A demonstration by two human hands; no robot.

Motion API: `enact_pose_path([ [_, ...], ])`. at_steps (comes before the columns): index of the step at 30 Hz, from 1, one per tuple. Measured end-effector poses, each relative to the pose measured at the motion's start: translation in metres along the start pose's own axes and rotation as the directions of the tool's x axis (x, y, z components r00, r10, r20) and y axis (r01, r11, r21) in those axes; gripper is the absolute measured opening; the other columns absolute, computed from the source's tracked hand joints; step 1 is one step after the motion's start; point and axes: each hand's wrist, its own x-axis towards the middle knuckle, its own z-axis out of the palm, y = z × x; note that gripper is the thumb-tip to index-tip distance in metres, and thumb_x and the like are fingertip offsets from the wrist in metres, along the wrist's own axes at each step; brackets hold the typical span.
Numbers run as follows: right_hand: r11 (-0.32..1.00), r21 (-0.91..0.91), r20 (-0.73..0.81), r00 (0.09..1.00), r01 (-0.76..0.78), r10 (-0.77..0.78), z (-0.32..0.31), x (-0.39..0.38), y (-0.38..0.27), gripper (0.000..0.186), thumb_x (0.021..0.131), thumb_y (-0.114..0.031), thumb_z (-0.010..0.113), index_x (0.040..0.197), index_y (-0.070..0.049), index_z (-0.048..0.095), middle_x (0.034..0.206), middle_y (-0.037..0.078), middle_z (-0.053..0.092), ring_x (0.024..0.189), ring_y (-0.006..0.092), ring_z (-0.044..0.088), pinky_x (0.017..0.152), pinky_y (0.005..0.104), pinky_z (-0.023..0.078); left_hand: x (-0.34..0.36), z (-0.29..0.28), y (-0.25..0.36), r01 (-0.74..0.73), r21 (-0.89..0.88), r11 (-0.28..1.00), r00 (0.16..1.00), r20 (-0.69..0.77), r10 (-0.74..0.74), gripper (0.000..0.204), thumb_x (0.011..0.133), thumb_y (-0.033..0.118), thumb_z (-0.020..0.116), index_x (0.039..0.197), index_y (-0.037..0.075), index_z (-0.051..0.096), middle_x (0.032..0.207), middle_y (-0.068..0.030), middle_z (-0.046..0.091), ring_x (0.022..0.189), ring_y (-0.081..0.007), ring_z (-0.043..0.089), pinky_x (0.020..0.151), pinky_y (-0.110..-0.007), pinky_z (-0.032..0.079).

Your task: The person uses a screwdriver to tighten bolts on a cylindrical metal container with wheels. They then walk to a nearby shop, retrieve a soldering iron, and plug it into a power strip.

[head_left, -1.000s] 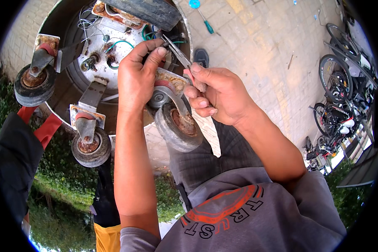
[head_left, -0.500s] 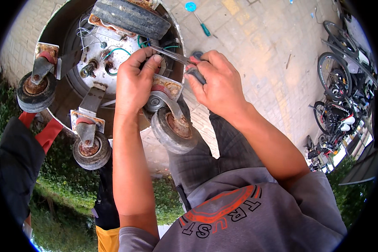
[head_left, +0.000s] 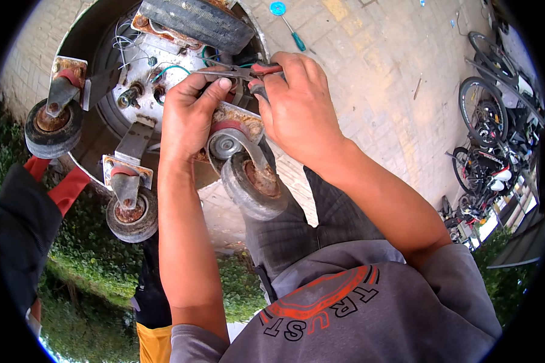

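Note:
My right hand point(head_left: 300, 100) grips long-nosed pliers point(head_left: 241, 72) with one red and one dark handle. Their jaws are spread and reach left, just above the fingertips of my left hand point(head_left: 191, 112). That hand is closed in a pinch, thumb against bent fingers; what lies between them is hidden. Both hands are over the rim of a round, drum-like machine base point(head_left: 144, 72), its underside facing up with green and white wires and metal fittings. Just below my left thumb is a rusty caster point(head_left: 254, 184) on its mounting plate.
More casters point(head_left: 53, 127) stand around the base, with a large dark wheel point(head_left: 197, 25) across its far side. A green-handled screwdriver point(head_left: 298, 41) lies on the paving near a blue round object point(head_left: 277, 8). Bicycles point(head_left: 481, 109) stand far right. Other people's legs point(head_left: 27, 224) are at left.
My right hand has moved up and left, bringing the pliers farther over my left fingertips. The plier jaws now show spread apart. My left hand has shifted slightly.

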Motion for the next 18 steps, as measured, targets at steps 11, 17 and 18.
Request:
enact_pose_path([
  [11, 0.986, -0.156, -0.062, 0.996, 0.049, -0.059, 0.012, 0.007, -0.017, 0.024, 0.078, -0.013, 0.057, 0.086, 0.008, 0.063, 0.115, 0.022, 0.053, 0.110, 0.0345, 0.046, 0.091, 0.0478, 0.034, -0.003, -0.007, 0.001, -0.033, -0.076, 0.997, 0.999, -0.019, 0.032, 0.022, 0.086, 0.009, 0.062, 0.102, -0.006, 0.063, 0.087, -0.0079, 0.067, 0.079, -0.0110, 0.059, 0.074, -0.024, 0.048],
  [17, 0.995, -0.102, -0.092, 0.995, 0.017, -0.027, 0.010, 0.006, -0.015, 0.023, 0.077, -0.012, 0.055, 0.086, 0.008, 0.063, 0.113, 0.022, 0.053, 0.109, 0.0345, 0.046, 0.090, 0.0474, 0.034, 0.001, -0.006, -0.004, -0.041, -0.101, 0.994, 0.999, 0.018, 0.043, 0.019, 0.087, 0.007, 0.060, 0.102, -0.005, 0.063, 0.088, -0.0067, 0.066, 0.080, -0.0105, 0.059, 0.074, -0.024, 0.048],
  [18, 0.997, -0.077, -0.043, 0.999, -0.002, -0.001, 0.006, 0.005, -0.016, 0.023, 0.075, -0.012, 0.054, 0.085, 0.006, 0.064, 0.109, 0.020, 0.054, 0.105, 0.0326, 0.046, 0.088, 0.0456, 0.034, -0.003, -0.005, 0.001, -0.032, -0.060, 0.998, 0.999, -0.020, 0.031, 0.018, 0.087, 0.006, 0.059, 0.102, -0.005, 0.063, 0.089, -0.0056, 0.066, 0.079, -0.0103, 0.058, 0.074, -0.024, 0.048],
])
